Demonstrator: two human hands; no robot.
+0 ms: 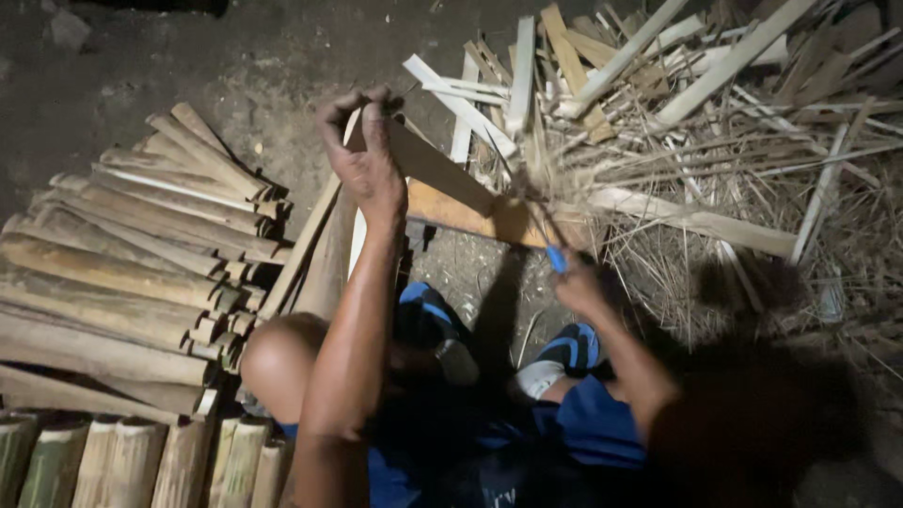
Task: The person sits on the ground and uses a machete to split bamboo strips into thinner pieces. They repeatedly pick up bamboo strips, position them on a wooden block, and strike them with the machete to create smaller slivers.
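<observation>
Left hand [362, 155] clamps a stiff, light bamboo slat [442, 174] at its ten-o'clock end; right hand [576, 282] grips a blue-handled blade [555, 256].

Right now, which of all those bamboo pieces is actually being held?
The flat tan bamboo slat slanting across the middle: the left hand grips its upper end, the right hand meets its lower end. The bamboo stack and split strips lie untouched.

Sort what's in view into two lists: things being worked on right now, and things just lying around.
In hand:
- left hand gripping the bamboo slat
- right hand holding a blue-handled tool, blade blurred

Lying about:
- stacked split bamboo pieces
- pile of strips and shavings
- row of bamboo sections at the bottom left
</observation>
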